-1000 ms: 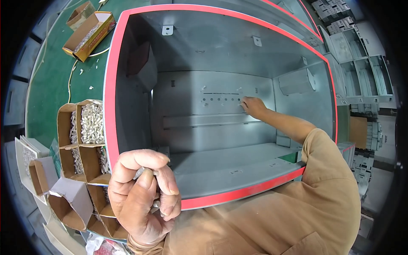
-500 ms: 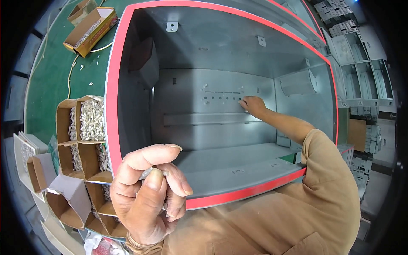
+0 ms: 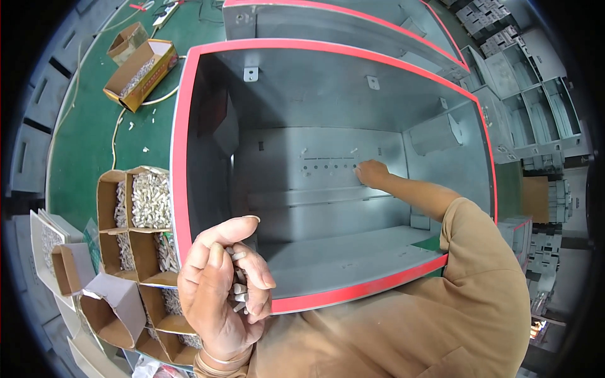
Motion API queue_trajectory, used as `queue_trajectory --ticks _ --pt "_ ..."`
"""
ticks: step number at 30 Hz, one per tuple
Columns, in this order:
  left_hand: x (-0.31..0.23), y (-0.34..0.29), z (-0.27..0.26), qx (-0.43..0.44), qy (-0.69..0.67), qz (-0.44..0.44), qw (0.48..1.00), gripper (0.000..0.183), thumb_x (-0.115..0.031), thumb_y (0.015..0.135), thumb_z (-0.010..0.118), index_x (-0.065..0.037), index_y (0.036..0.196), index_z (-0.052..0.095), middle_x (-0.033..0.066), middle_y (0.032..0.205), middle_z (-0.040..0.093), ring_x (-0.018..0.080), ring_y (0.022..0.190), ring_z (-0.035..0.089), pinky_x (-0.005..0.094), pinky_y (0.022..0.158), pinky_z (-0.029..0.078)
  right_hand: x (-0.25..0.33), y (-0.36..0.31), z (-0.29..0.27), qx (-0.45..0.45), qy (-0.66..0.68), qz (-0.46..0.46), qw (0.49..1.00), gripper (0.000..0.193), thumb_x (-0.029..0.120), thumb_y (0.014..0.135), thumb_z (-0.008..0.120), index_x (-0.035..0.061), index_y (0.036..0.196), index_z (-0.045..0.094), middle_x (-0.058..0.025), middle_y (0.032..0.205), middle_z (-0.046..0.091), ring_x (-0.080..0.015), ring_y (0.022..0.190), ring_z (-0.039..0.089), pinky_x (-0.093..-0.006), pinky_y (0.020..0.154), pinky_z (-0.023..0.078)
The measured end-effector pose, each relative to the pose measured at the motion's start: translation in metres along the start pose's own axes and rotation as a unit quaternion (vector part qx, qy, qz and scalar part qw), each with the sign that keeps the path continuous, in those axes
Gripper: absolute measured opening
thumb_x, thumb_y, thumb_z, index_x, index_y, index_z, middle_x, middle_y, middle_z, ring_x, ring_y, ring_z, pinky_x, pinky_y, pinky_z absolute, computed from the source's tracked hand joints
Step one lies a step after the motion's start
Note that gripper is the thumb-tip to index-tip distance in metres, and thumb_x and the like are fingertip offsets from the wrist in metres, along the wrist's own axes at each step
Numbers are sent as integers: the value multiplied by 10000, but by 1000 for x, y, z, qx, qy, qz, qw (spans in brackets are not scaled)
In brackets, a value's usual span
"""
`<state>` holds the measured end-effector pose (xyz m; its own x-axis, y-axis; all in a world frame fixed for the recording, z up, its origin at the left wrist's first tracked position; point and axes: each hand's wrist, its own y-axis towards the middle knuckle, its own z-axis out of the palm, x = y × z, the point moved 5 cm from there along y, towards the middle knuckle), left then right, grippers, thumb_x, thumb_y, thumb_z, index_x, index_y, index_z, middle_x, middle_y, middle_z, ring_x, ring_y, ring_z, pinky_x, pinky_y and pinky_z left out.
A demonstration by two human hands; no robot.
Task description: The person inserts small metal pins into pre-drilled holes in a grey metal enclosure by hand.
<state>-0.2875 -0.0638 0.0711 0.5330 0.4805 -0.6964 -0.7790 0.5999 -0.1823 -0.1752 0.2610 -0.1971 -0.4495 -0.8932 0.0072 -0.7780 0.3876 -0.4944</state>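
Observation:
My left hand [image 3: 217, 290] is curled, palm turned up, in front of the metal cabinet. Several small white plastic pegs [image 3: 240, 289] lie between its thumb and fingers. Deep inside the grey cabinet [image 3: 283, 223] with red edging, my right hand [image 3: 373, 174] presses its closed fingertips to the back wall. They are at the right end of a row of small holes [image 3: 326, 167]. Whatever those fingertips hold is hidden. A few small clear pieces [image 3: 304, 151] stick out of the wall above and below the row.
Left of the cabinet, cardboard compartments [image 3: 135, 232] hold white pegs [image 3: 151, 200] and other small parts. A yellow box [image 3: 140, 75] of small parts lies on the green table [image 3: 82, 145], with a cable beside it. Another red-edged cabinet [image 3: 353, 25] stands behind. Metal housings [image 3: 535, 113] are stacked at right.
The view has shifted, so the cabinet appears lower. My left hand has opened slightly, showing more pegs between its fingers. My right hand stays at the right end of the hole row.

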Motion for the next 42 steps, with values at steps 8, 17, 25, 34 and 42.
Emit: queue_trajectory --ticks 8,17,25,34,42 --pt "6 4 13 27 6 -26 999 360 -158 888 323 43 1187 326 73 593 471 50 346 321 158 287 262 141 -68 -192 74 487 -225 840 282 301 786 513 20 793 529 -23 610 490 -71 551 444 -223 512 372" --pt "20 2 38 45 88 -42 994 363 -195 897 325 11 1196 320 43 571 475 44 369 339 160 311 268 196 -181 -267 -224 268 -471 810 98 73 726 563 35 811 535 -67 632 523 -173 509 499 -246 449 386" --pt "41 -15 73 66 22 -87 994 240 -221 862 366 -9 962 418 52 583 478 48 334 340 145 264 222 171 -225 -268 -351 326 -536 695 121 -38 640 576 22 744 560 -86 745 532 -170 541 515 -238 444 417" --pt "64 -13 73 138 -41 -142 979 136 -165 894 323 -49 899 393 93 593 482 73 350 314 168 277 216 45 -164 -249 -136 709 -228 654 31 8 740 445 27 720 433 -125 775 540 -199 675 613 -273 558 515" --pt "63 -10 66 137 -49 -154 977 145 -161 890 326 -38 893 402 92 581 475 75 332 308 175 265 236 -105 -122 -218 -297 680 77 666 94 21 709 535 18 711 441 -84 673 535 -187 569 587 -266 497 497"
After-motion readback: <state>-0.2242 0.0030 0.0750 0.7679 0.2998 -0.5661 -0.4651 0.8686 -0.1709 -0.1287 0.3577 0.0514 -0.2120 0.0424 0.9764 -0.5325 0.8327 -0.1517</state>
